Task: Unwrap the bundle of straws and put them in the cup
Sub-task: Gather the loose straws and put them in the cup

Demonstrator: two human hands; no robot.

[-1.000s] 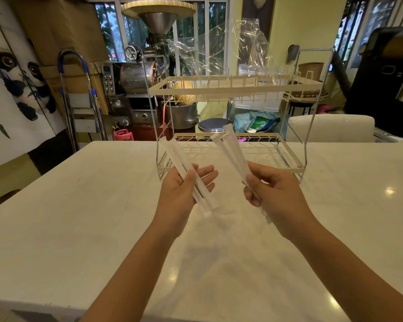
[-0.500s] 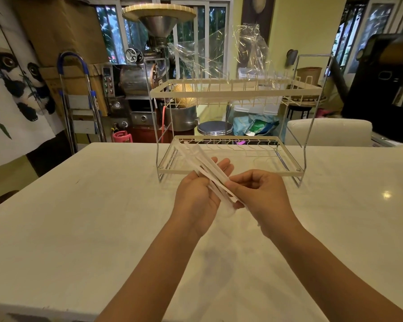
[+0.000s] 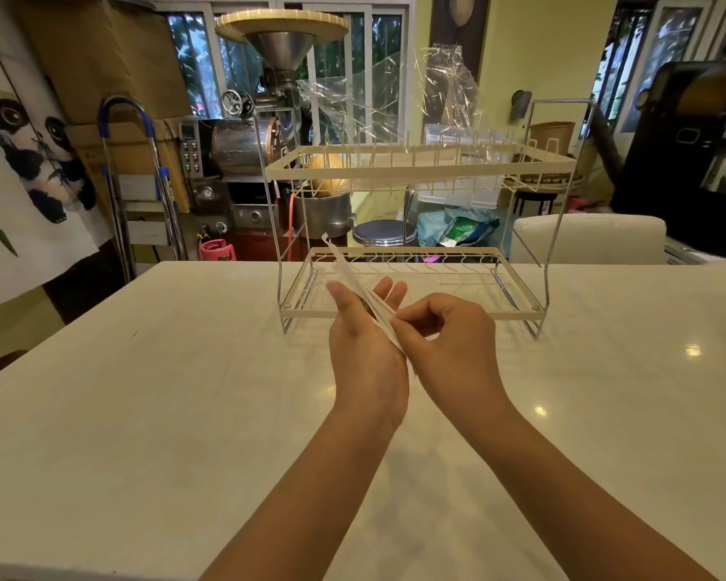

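A bunch of white paper-wrapped straws (image 3: 348, 273) lies across the palm of my left hand (image 3: 363, 350), slanting up and to the left, with their tips reaching the lower shelf of the rack. My right hand (image 3: 445, 341) touches the left one and pinches the straws near their lower end with thumb and fingers. Both hands hover above the white table (image 3: 143, 392), just in front of the rack. No cup is in view.
A two-tier wire dish rack (image 3: 411, 283) stands on the table right behind my hands. Clear plastic wrap (image 3: 395, 106) rests on its top shelf. A white chair back (image 3: 587, 239) is behind the table at right. Machines and boxes fill the room beyond.
My hands, each holding some straws apart, have come together. The straws from my right hand now lie with the others in my left palm.
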